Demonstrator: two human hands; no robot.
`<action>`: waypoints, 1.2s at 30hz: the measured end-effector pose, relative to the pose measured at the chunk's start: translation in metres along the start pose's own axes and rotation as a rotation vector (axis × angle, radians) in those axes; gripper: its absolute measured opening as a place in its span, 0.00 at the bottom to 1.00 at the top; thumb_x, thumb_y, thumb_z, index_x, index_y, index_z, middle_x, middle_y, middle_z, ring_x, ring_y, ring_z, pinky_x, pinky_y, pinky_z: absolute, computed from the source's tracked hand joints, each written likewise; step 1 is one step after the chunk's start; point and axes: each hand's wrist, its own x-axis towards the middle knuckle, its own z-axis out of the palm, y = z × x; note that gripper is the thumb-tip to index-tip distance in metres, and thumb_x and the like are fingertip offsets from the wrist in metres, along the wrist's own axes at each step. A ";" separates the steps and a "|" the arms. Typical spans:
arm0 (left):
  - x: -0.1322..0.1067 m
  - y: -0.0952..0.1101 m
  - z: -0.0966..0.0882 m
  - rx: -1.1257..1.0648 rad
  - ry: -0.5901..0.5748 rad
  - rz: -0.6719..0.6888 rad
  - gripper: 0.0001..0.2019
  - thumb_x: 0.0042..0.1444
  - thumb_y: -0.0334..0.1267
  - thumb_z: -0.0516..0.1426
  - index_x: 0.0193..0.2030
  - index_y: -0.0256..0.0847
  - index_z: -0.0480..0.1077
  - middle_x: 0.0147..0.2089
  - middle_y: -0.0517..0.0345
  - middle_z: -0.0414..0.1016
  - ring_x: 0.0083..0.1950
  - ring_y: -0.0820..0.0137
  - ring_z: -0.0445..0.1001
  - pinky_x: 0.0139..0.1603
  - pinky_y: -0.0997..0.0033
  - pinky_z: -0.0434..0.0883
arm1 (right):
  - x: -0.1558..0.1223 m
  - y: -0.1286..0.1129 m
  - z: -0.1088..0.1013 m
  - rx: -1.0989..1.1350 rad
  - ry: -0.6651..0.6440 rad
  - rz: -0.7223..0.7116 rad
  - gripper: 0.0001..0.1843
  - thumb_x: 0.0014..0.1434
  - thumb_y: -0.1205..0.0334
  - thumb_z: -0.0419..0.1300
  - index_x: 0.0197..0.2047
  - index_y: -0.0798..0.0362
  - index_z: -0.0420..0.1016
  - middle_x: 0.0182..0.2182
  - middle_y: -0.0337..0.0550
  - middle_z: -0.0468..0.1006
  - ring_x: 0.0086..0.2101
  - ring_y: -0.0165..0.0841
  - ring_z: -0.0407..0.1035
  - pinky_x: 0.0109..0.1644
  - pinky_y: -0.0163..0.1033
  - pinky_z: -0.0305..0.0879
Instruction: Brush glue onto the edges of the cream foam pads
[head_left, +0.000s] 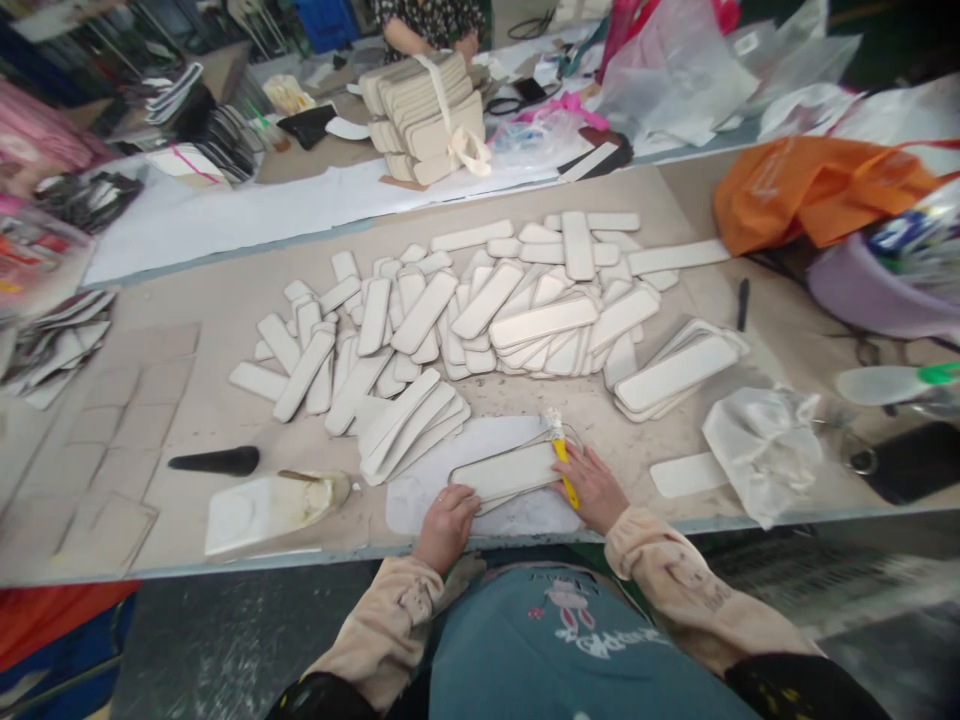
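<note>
A cream oblong padded piece (504, 470) lies on a white work sheet (420, 500) at the table's near edge. My left hand (447, 524) presses on the piece's left end with curled fingers. My right hand (594, 485) grips a yellow-handled brush (561, 455), whose bristle tip rests at the piece's right end. Just beyond, a small fan of the same pieces (409, 425) lies stacked.
A big heap of cream pieces (487, 310) covers the middle of the table (187, 420). A glue tub (262, 508) and a black tool (217, 461) lie to the left, a plastic bag (761, 445) to the right. Another person works behind a bundled stack (427, 115).
</note>
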 end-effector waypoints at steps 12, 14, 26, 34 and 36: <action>0.011 -0.001 -0.003 -0.095 0.149 -0.787 0.16 0.44 0.41 0.61 0.41 0.38 0.73 0.35 0.56 0.71 0.28 0.72 0.68 0.39 0.64 0.69 | 0.001 0.001 0.001 0.081 0.016 -0.035 0.12 0.59 0.59 0.56 0.46 0.55 0.69 0.51 0.57 0.71 0.57 0.44 0.58 0.58 0.55 0.58; 0.013 0.002 -0.002 -0.106 0.197 -0.783 0.13 0.43 0.39 0.61 0.37 0.38 0.73 0.35 0.56 0.70 0.29 0.72 0.67 0.39 0.65 0.68 | 0.001 0.000 -0.003 0.116 0.028 -0.028 0.13 0.59 0.60 0.57 0.46 0.54 0.68 0.50 0.56 0.71 0.57 0.44 0.58 0.58 0.55 0.59; 0.060 0.085 -0.064 -1.157 0.359 -0.637 0.13 0.45 0.39 0.63 0.36 0.39 0.66 0.30 0.63 0.69 0.29 0.77 0.67 0.30 0.79 0.63 | 0.048 -0.044 -0.084 0.661 0.135 0.208 0.14 0.56 0.59 0.60 0.44 0.48 0.60 0.52 0.49 0.71 0.52 0.38 0.66 0.54 0.46 0.64; 0.145 0.132 -0.137 -1.347 0.508 -0.435 0.13 0.46 0.39 0.63 0.39 0.41 0.67 0.34 0.61 0.73 0.33 0.75 0.72 0.36 0.76 0.69 | 0.101 -0.084 -0.138 0.998 0.171 0.387 0.15 0.51 0.54 0.64 0.36 0.48 0.63 0.31 0.38 0.74 0.30 0.31 0.69 0.34 0.37 0.66; 0.158 0.139 -0.145 -1.408 0.550 -0.387 0.13 0.48 0.39 0.62 0.41 0.41 0.67 0.36 0.60 0.74 0.36 0.74 0.73 0.39 0.75 0.70 | 0.112 -0.091 -0.151 1.030 0.242 0.407 0.15 0.49 0.54 0.65 0.34 0.49 0.62 0.27 0.35 0.70 0.27 0.30 0.66 0.31 0.35 0.63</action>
